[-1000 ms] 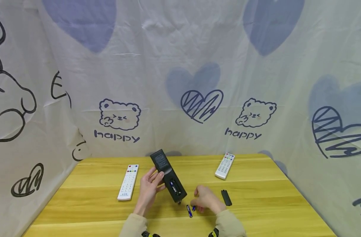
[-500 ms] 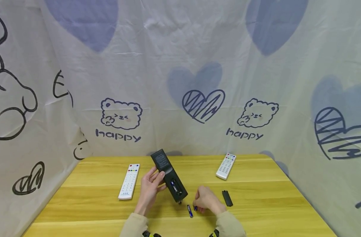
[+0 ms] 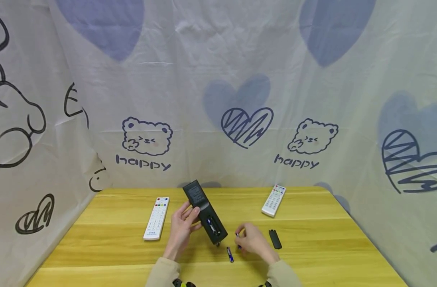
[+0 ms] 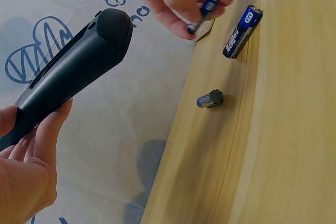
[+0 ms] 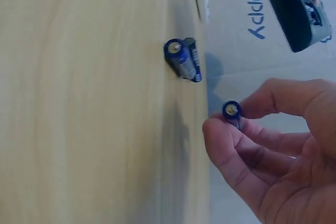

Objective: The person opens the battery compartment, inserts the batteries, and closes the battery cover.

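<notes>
I'm looking into a small cloth-screened booth, though I can't tell what building holds it. Creased pale cloth hangs behind the bench and along its left and right sides, printed with hearts, bear faces and "happy". The bench is yellowish and wood-grained.

On my remote feed I read "happy" twice on the fabric backdrop, under each bear drawing. I get "AAA" on a blue battery, brand unclear to me. Black remote control's label: too small.
</notes>
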Tool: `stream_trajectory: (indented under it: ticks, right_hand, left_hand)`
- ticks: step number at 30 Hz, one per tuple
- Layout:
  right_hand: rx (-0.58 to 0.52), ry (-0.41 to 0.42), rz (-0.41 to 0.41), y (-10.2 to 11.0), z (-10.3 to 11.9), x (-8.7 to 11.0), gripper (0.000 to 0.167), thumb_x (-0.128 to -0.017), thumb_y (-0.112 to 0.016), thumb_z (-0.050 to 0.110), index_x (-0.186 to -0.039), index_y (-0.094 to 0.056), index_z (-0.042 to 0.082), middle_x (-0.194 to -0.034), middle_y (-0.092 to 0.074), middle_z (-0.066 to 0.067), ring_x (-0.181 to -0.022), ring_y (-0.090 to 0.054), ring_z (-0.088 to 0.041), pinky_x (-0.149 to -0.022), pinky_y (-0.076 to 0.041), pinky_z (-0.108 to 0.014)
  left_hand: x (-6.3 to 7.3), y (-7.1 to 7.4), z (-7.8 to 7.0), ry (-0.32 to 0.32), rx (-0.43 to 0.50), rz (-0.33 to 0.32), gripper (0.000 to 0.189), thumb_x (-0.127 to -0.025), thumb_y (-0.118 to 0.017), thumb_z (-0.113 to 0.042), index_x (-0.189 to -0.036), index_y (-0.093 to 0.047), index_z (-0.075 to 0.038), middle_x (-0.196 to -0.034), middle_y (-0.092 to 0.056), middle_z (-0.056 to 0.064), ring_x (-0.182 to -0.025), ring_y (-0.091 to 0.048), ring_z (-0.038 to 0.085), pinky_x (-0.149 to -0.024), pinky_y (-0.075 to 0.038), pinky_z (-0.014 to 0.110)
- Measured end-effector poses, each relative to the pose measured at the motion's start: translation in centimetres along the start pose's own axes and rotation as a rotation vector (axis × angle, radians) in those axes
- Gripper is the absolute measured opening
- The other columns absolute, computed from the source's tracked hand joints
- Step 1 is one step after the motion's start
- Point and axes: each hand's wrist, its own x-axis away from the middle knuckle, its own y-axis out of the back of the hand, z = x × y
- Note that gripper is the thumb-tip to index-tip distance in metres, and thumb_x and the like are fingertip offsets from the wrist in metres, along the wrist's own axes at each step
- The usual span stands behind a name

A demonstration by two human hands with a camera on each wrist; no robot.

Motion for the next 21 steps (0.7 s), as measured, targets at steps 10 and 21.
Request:
stream_trajectory:
  ticks: [10,21]
  right_hand:
    - [0.006,0.187,-0.105,0.5,0.7,0.7,0.032,-0.093,-0.058,-0.001,-0.124,-0.067,-0.001,-0.088,-0.07,-0.012,-0.071,-0.057,-0.011,-0.054,-0.045,-0.019]
    - [-0.123,0.274,-0.284,0.2,1.6,1.0,0.013,-0.096,-0.063,0.003,-0.105,-0.073,0.001,-0.075,-0.072,-0.011,-0.058,-0.06,-0.01,-0.046,-0.046,-0.015]
  left_hand:
    - [0.2,0.0,0.1,0.009,-0.009,-0.015,0.054,-0.102,-0.057,-0.009,-0.151,-0.036,0.005,-0.131,-0.066,0.023,-0.085,-0.074,0.006,-0.07,-0.063,0.022]
    - [0.2,-0.1,0.2,0.019,0.001,-0.038,0.054,-0.102,-0.057,-0.008,-0.15,-0.036,0.006,-0.121,-0.072,0.015,-0.081,-0.074,0.007,-0.069,-0.063,0.023]
